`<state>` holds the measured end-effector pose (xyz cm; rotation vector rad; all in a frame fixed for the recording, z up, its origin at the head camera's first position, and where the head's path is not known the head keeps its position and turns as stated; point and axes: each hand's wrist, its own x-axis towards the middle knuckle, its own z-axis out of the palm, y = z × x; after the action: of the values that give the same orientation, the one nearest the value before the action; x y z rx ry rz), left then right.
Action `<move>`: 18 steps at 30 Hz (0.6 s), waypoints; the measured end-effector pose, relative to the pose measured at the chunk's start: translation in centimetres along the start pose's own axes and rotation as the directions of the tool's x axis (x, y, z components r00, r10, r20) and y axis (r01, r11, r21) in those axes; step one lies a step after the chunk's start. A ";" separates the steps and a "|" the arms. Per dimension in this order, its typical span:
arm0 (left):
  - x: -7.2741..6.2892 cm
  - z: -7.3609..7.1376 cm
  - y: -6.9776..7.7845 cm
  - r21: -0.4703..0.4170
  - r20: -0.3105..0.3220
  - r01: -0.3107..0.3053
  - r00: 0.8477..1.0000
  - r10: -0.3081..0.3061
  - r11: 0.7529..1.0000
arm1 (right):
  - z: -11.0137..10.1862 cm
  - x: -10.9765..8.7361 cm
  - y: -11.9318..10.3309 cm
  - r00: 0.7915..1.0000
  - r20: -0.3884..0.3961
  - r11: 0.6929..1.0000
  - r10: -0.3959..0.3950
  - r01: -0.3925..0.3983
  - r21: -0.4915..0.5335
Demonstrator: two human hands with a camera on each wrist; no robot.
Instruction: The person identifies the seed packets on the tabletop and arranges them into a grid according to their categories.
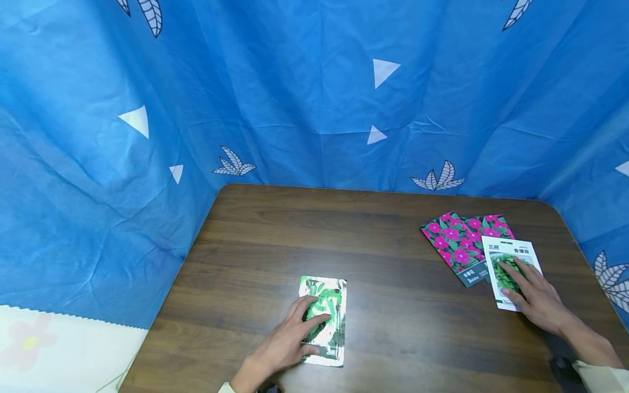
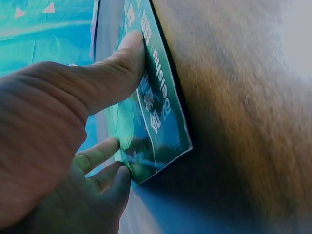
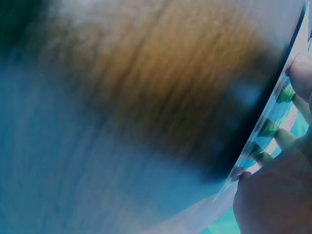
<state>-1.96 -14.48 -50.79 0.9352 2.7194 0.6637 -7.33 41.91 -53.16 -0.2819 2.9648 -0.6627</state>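
Left hand (image 1: 287,339) nearest us, fingers loosely spread, resting on shiny green packet (image 1: 335,308), front-centre of bench (image 1: 383,256), thumb on lower part. Over right, right hand (image 1: 540,300) fanned across white packet (image 1: 508,254), no clench, fingertips touching its leafy picture. White packet overlapping two pink-flowered packets (image 1: 454,240), blue cloth (image 1: 295,98) behind.

Glossy green packet (image 1: 337,322), seemingly flat, on near-middle tabletop (image 1: 393,256); white leaf-pictured packet (image 1: 509,252), askew, at right.
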 end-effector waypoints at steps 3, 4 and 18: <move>-0.2 -0.1 -0.1 -0.006 -0.005 0.004 1.000 -0.004 1.000 | 0.1 0.0 0.0 1.000 -0.005 1.000 -0.008 0.008 0.000; -0.2 -0.2 -0.1 -0.002 -0.008 0.002 1.000 -0.002 1.000 | 0.1 0.0 0.0 1.000 -0.009 1.000 -0.013 0.013 0.000; -0.5 -0.3 -0.3 -0.004 -0.004 0.005 1.000 -0.005 1.000 | -0.1 -0.1 -0.2 1.000 -0.003 0.999 -0.008 0.008 -0.046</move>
<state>-1.88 -15.14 -50.65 0.9272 2.7220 0.6701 -7.24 41.78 -53.00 -0.2971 2.9867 -0.5978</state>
